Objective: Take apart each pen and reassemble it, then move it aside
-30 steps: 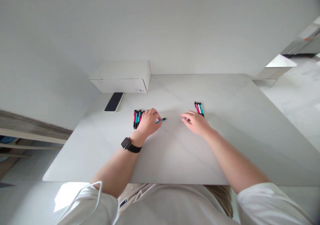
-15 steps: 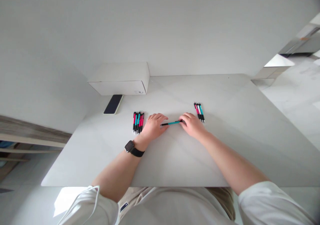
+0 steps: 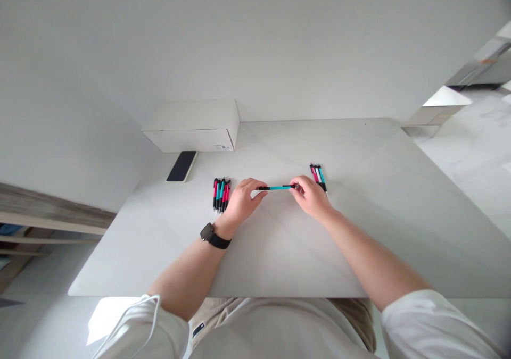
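A teal and black pen (image 3: 278, 188) spans the gap between my two hands, lying nearly level from left to right. Its black grip end is pinched by the thumb and fingers of my left hand (image 3: 245, 198). My right hand (image 3: 310, 195) has closed on the other end, where the black clip is. Beside my left hand lies a row of several red and teal pens (image 3: 221, 195) with black grips. Just beyond my right hand is a smaller group of pens (image 3: 318, 177) in red, white and teal, its lower part partly hidden by that hand.
A long white box (image 3: 191, 127) stands at the back left against the wall. In front of it a dark-screened phone (image 3: 182, 166) lies flat on the white table (image 3: 279, 258). The table's near edge runs along my body.
The pen has risen a little and turned more level, moving slightly away from me. My left fingers, which were around its tip, now pinch it; my right hand keeps hold.
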The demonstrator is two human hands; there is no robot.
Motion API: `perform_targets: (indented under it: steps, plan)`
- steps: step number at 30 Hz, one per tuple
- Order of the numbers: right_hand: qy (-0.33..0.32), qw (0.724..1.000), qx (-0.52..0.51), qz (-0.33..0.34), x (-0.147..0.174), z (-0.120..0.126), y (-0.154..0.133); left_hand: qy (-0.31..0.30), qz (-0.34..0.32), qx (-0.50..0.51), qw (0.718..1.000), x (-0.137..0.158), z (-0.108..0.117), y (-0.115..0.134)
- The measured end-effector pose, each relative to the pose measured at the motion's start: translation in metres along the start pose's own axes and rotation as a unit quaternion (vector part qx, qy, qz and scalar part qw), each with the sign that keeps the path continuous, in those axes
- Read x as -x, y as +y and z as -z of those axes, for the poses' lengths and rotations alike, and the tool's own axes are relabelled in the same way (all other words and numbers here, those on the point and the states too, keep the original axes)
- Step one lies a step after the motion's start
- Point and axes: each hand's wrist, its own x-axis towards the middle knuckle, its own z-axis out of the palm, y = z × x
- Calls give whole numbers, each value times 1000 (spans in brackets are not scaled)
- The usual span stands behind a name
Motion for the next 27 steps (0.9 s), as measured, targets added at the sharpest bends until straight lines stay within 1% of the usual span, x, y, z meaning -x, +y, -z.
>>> perform_targets:
  steps: [6, 11, 15, 22, 27]
  plan:
    - [-30, 999, -8, -10, 0, 0, 0, 22, -5, 19, 1000, -1, 1, -1]
    - [-53, 999, -6, 1, 0, 2, 0, 21, -6, 17, 1000, -1, 1, -2]
    - [-44, 999, -10, 1, -1, 3, -1, 23, 4, 27, 999, 0, 0, -3]
    - [-31, 999, -15, 17, 0, 6, -7, 34, 55, 67, 996, 1, -3, -8]
    - [-19, 999, -20, 27, 1, 8, -9, 45, 70, 83, 993, 2, -5, -9]
